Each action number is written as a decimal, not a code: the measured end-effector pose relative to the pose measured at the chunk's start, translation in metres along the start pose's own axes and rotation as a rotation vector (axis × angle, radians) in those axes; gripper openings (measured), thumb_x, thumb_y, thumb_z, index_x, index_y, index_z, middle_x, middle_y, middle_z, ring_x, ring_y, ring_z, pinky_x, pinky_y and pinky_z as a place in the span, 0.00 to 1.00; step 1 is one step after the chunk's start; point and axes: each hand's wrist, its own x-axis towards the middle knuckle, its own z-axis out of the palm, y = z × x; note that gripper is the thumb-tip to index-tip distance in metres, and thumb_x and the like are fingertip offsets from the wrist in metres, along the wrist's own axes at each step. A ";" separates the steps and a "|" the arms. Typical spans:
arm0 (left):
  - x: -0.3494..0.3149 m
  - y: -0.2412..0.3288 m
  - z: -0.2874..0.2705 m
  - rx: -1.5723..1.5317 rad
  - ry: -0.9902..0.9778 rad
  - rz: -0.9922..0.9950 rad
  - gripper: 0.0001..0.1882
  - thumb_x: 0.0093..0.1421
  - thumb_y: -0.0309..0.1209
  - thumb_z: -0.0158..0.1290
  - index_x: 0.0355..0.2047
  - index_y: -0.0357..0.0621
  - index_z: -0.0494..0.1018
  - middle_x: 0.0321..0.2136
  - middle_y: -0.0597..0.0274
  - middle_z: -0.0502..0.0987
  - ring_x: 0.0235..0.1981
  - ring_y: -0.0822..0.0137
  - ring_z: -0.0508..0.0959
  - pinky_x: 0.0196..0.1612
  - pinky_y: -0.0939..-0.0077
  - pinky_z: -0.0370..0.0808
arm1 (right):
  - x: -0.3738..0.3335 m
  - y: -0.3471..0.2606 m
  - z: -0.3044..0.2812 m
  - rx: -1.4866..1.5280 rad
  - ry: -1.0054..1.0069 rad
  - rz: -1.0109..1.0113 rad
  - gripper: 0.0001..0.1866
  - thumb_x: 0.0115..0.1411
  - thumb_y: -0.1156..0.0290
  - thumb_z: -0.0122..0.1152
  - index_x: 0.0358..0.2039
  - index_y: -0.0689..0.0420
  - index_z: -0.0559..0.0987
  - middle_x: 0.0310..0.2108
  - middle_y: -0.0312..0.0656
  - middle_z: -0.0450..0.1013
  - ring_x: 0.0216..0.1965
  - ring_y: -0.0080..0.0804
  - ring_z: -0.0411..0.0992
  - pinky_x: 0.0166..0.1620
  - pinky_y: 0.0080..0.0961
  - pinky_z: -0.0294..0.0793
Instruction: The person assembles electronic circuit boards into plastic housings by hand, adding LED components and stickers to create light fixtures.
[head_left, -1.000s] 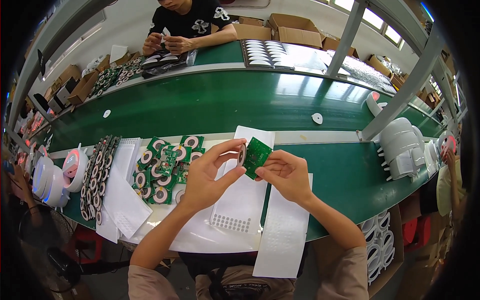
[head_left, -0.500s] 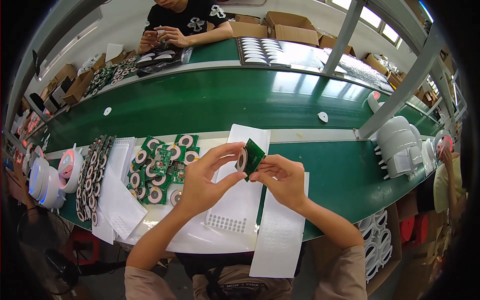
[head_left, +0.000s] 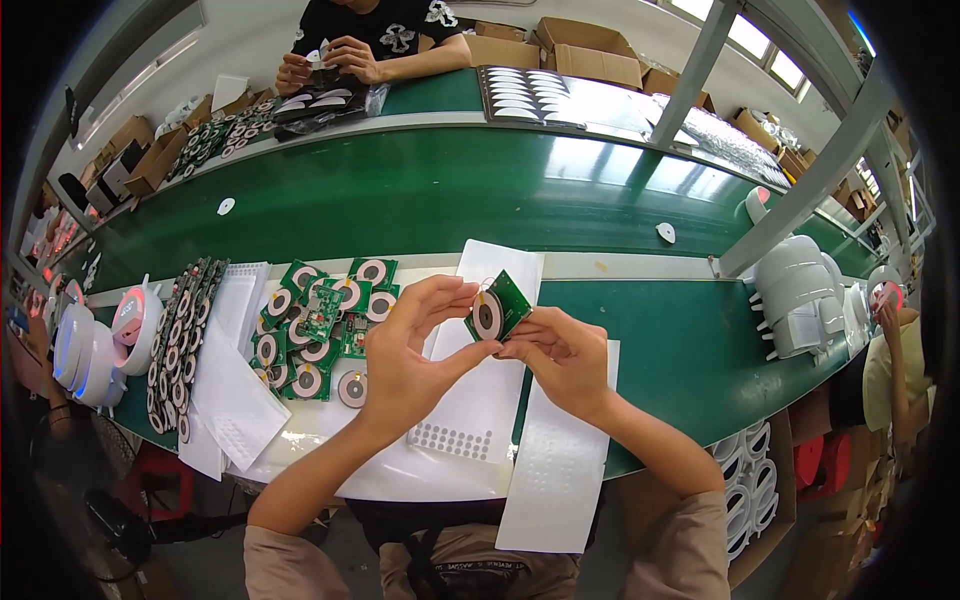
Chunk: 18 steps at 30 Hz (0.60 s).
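Bright scene; windows [head_left: 747,38] glowing upper right; white glare on green surface [head_left: 430,195]; edges bent, corners black.

electronics workshop, green bench [head_left: 690,345], piled circuit boards [head_left: 322,308], cardboard boxes [head_left: 598,66], apparently a worker [head_left: 880,372] at dim edge

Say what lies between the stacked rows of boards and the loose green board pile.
White sheets lie between the stacked rows and the loose green board pile, as the head view shows.
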 end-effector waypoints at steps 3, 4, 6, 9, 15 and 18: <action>-0.001 0.001 -0.001 -0.016 0.020 -0.042 0.30 0.42 0.21 0.64 0.46 0.33 0.64 0.42 0.51 0.74 0.43 0.66 0.75 0.49 0.75 0.72 | -0.001 -0.001 0.000 -0.045 -0.026 0.001 0.13 0.50 0.85 0.59 0.38 0.70 0.72 0.31 0.48 0.75 0.33 0.32 0.77 0.36 0.21 0.79; -0.001 0.002 -0.002 -0.016 0.022 -0.044 0.30 0.42 0.21 0.64 0.46 0.33 0.64 0.42 0.51 0.74 0.43 0.66 0.75 0.49 0.75 0.72 | -0.002 -0.002 0.001 -0.074 -0.048 -0.001 0.13 0.51 0.85 0.58 0.39 0.72 0.71 0.33 0.48 0.75 0.34 0.31 0.76 0.38 0.23 0.78; -0.001 0.003 -0.003 0.018 0.015 -0.087 0.30 0.42 0.22 0.64 0.46 0.33 0.64 0.40 0.51 0.75 0.42 0.66 0.76 0.48 0.75 0.72 | -0.002 -0.004 0.000 -0.093 -0.054 -0.022 0.14 0.51 0.85 0.58 0.39 0.72 0.71 0.32 0.48 0.75 0.34 0.31 0.76 0.38 0.23 0.78; -0.002 0.003 -0.004 0.082 -0.004 -0.084 0.31 0.41 0.23 0.65 0.46 0.34 0.64 0.39 0.50 0.76 0.42 0.65 0.76 0.48 0.75 0.73 | -0.001 -0.004 0.000 -0.133 -0.044 -0.078 0.15 0.50 0.83 0.60 0.40 0.68 0.72 0.31 0.47 0.76 0.33 0.31 0.77 0.35 0.21 0.78; 0.000 0.005 -0.007 0.110 -0.038 -0.100 0.32 0.41 0.25 0.66 0.46 0.35 0.64 0.39 0.49 0.76 0.43 0.63 0.77 0.47 0.75 0.73 | -0.001 -0.005 0.000 -0.264 -0.003 -0.211 0.14 0.49 0.80 0.62 0.38 0.63 0.74 0.29 0.45 0.76 0.30 0.30 0.77 0.31 0.18 0.77; 0.001 0.005 -0.008 0.119 -0.052 -0.078 0.32 0.40 0.26 0.66 0.45 0.35 0.65 0.39 0.49 0.77 0.43 0.63 0.77 0.46 0.76 0.73 | 0.000 -0.005 0.000 -0.290 -0.003 -0.229 0.13 0.49 0.79 0.62 0.37 0.62 0.75 0.28 0.44 0.76 0.28 0.30 0.77 0.30 0.17 0.76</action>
